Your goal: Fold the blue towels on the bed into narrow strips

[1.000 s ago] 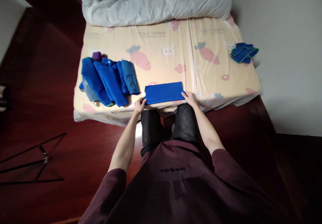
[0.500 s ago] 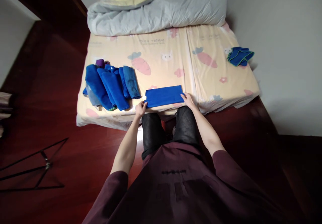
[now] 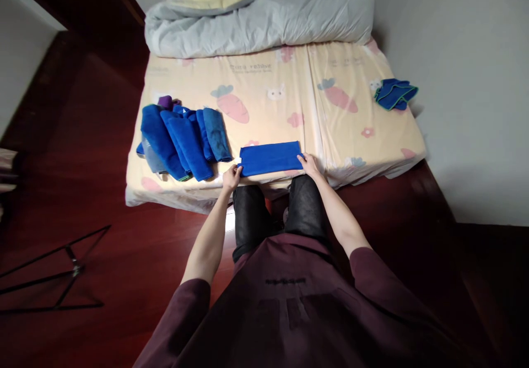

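A blue towel (image 3: 270, 158), folded into a flat strip, lies at the front edge of the bed. My left hand (image 3: 232, 177) pinches its near left corner, beside a small white tag. At the right end, my right hand (image 3: 308, 164) grips the towel's near edge between thumb and fingers. Just left of it lies a pile of rolled or folded blue towels (image 3: 185, 142), with a purple cloth (image 3: 165, 102) partly showing behind them. A crumpled blue cloth with green edging (image 3: 395, 93) rests alone at the bed's far right.
The bed (image 3: 343, 131) has a cream sheet with carrot prints. A rolled grey quilt (image 3: 260, 26) lies along its back, with something yellow on top. Black tripod legs (image 3: 74, 271) stand on the red floor at left. A wall rises at right.
Both hands keep hold of the folded towel in nearly the same place. The view has shifted very slightly; nothing else visibly moved.
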Demonstrator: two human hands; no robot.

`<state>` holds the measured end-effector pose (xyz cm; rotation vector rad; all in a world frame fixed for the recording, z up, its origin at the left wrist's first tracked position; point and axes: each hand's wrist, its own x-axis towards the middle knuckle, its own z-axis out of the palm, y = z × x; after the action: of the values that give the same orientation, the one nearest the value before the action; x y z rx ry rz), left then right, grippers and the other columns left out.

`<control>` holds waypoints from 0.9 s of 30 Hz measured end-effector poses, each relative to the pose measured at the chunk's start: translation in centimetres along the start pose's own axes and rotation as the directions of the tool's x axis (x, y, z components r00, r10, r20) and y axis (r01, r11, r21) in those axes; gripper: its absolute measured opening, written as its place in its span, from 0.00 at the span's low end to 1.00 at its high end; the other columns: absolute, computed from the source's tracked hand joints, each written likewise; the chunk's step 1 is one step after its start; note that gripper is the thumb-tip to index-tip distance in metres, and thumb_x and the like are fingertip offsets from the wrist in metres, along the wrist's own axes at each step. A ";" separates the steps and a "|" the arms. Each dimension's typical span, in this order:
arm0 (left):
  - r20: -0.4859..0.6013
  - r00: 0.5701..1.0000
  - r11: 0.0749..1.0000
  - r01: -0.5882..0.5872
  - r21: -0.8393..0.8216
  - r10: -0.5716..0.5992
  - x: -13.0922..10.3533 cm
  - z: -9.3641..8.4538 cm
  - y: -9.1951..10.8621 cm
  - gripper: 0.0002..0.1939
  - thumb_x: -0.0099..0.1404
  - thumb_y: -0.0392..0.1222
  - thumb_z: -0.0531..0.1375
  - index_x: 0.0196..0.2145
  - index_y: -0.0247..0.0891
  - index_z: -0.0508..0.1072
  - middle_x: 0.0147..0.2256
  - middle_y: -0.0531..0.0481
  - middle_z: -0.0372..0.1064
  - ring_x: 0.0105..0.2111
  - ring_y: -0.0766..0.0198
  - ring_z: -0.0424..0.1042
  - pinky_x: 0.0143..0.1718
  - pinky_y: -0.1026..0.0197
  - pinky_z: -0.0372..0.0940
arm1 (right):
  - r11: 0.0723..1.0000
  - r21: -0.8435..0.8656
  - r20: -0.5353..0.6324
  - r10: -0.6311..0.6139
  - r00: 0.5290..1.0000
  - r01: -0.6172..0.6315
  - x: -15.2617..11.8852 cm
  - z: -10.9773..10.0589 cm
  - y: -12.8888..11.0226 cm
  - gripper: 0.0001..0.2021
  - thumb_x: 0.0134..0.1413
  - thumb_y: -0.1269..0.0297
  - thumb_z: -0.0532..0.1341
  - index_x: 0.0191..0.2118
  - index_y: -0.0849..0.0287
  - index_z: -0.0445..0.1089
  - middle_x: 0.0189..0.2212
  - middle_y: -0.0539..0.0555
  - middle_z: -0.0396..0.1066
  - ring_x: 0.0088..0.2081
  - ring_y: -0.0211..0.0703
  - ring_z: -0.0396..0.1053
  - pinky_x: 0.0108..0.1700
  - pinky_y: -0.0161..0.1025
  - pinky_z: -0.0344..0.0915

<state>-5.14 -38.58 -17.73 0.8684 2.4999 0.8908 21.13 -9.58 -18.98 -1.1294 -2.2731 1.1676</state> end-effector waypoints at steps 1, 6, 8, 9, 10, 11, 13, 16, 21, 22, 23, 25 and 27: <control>0.000 1.000 1.000 0.001 -0.002 -0.001 0.0 0.0 0.0 0.17 0.71 0.55 0.53 0.34 0.41 0.71 0.28 0.46 0.72 0.34 0.53 0.74 0.39 0.58 0.62 | 1.000 -0.030 -0.017 0.006 1.000 -0.006 0.0 0.1 0.0 0.21 0.63 0.40 0.59 0.33 0.53 0.72 0.26 0.52 0.71 0.34 0.49 0.73 0.41 0.41 0.69; 0.001 1.000 1.000 0.018 -0.010 -0.018 0.2 0.0 0.1 0.16 0.71 0.54 0.54 0.35 0.41 0.72 0.28 0.47 0.72 0.35 0.52 0.74 0.40 0.57 0.63 | 0.994 -0.099 -0.059 0.030 0.998 -0.036 0.0 0.1 -0.4 0.22 0.64 0.40 0.60 0.35 0.54 0.74 0.29 0.56 0.74 0.36 0.53 0.74 0.44 0.45 0.70; -0.004 1.000 1.000 0.019 -0.021 -0.019 0.3 0.0 0.1 0.16 0.71 0.54 0.54 0.35 0.41 0.72 0.28 0.47 0.71 0.34 0.53 0.73 0.40 0.57 0.63 | 0.996 -0.089 -0.069 0.019 0.997 -0.025 -0.2 0.0 -0.5 0.22 0.64 0.40 0.61 0.36 0.55 0.75 0.30 0.58 0.76 0.38 0.55 0.75 0.45 0.46 0.70; -0.011 1.000 0.999 0.021 -0.029 -0.021 0.3 0.0 0.1 0.16 0.71 0.54 0.53 0.35 0.41 0.72 0.28 0.47 0.71 0.34 0.53 0.73 0.40 0.57 0.62 | 0.996 -0.084 -0.075 0.013 0.997 -0.019 -0.3 0.0 -0.5 0.22 0.64 0.40 0.61 0.36 0.55 0.76 0.31 0.59 0.76 0.39 0.56 0.76 0.46 0.46 0.71; -0.017 1.000 0.999 0.025 -0.037 -0.025 0.2 0.0 0.1 0.16 0.71 0.54 0.53 0.35 0.40 0.72 0.28 0.47 0.71 0.34 0.53 0.73 0.39 0.57 0.62 | 0.997 -0.081 -0.080 0.010 0.997 -0.017 -0.4 0.0 -0.5 0.22 0.64 0.40 0.61 0.37 0.56 0.76 0.31 0.59 0.77 0.40 0.56 0.76 0.47 0.46 0.71; -0.023 0.999 0.999 0.028 -0.045 -0.029 0.2 0.1 0.1 0.17 0.71 0.54 0.53 0.35 0.40 0.72 0.28 0.47 0.71 0.33 0.54 0.73 0.39 0.58 0.62 | 0.996 -0.083 -0.084 0.010 0.996 -0.017 -0.5 0.0 -0.5 0.22 0.65 0.40 0.60 0.37 0.56 0.76 0.32 0.60 0.77 0.41 0.57 0.76 0.47 0.47 0.71; -0.035 0.999 0.998 0.031 -0.059 -0.034 0.2 0.2 0.1 0.17 0.72 0.54 0.52 0.36 0.40 0.73 0.29 0.47 0.72 0.34 0.54 0.73 0.39 0.58 0.63 | 0.995 -0.093 -0.087 0.015 0.996 -0.023 -0.7 0.0 -0.5 0.22 0.65 0.41 0.60 0.38 0.56 0.76 0.34 0.61 0.78 0.42 0.57 0.76 0.49 0.47 0.71; -0.041 0.998 0.998 0.033 -0.054 -0.036 0.3 0.3 0.1 0.17 0.72 0.53 0.52 0.36 0.40 0.73 0.32 0.46 0.74 0.36 0.53 0.74 0.40 0.58 0.63 | 0.995 -0.101 -0.084 0.015 0.996 -0.023 -0.9 0.0 -0.7 0.22 0.65 0.41 0.59 0.40 0.57 0.76 0.37 0.62 0.79 0.44 0.57 0.76 0.50 0.47 0.71; -0.051 0.997 0.997 0.055 -0.048 -0.058 0.5 0.6 0.2 0.16 0.72 0.53 0.52 0.38 0.41 0.73 0.33 0.44 0.76 0.38 0.51 0.76 0.42 0.57 0.64 | 0.989 -0.144 -0.086 0.019 0.996 -0.031 -1.3 -0.2 -1.3 0.19 0.67 0.46 0.56 0.40 0.57 0.75 0.38 0.63 0.79 0.42 0.56 0.77 0.48 0.47 0.71; -0.053 0.997 0.997 0.056 -0.056 -0.059 0.6 0.7 0.2 0.15 0.71 0.53 0.53 0.37 0.41 0.73 0.32 0.43 0.76 0.39 0.50 0.76 0.42 0.57 0.64 | 0.989 -0.148 -0.086 0.014 0.996 -0.027 -1.4 -0.3 -1.4 0.19 0.67 0.47 0.57 0.40 0.57 0.75 0.37 0.62 0.79 0.42 0.56 0.77 0.48 0.47 0.71; -0.053 0.997 0.996 0.058 -0.061 -0.061 0.7 0.7 0.2 0.15 0.71 0.53 0.54 0.36 0.42 0.73 0.32 0.43 0.76 0.39 0.49 0.77 0.42 0.57 0.64 | 0.989 -0.149 -0.084 0.011 0.996 -0.023 -1.4 -0.3 -1.5 0.18 0.67 0.48 0.57 0.40 0.57 0.75 0.36 0.62 0.79 0.41 0.55 0.77 0.47 0.46 0.71; -0.047 0.997 0.996 0.065 -0.065 -0.068 0.8 0.7 0.2 0.14 0.70 0.53 0.56 0.34 0.42 0.72 0.31 0.42 0.76 0.41 0.48 0.77 0.42 0.56 0.64 | 0.988 -0.153 -0.079 0.013 0.997 -0.025 -1.5 -0.4 -1.6 0.17 0.66 0.48 0.57 0.41 0.56 0.75 0.35 0.60 0.79 0.38 0.55 0.76 0.45 0.46 0.72; -0.038 0.996 0.995 0.078 -0.064 -0.081 1.0 0.6 0.4 0.14 0.69 0.53 0.57 0.32 0.42 0.71 0.31 0.42 0.77 0.42 0.47 0.78 0.43 0.55 0.65 | 0.985 -0.170 -0.075 0.026 0.997 -0.038 -1.5 -0.3 -1.7 0.16 0.66 0.49 0.58 0.42 0.57 0.74 0.34 0.60 0.78 0.37 0.55 0.76 0.45 0.47 0.72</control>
<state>-5.41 -37.45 -18.07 0.7329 2.5071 0.9637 21.41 -11.18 -17.34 -1.2537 -2.3437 0.9408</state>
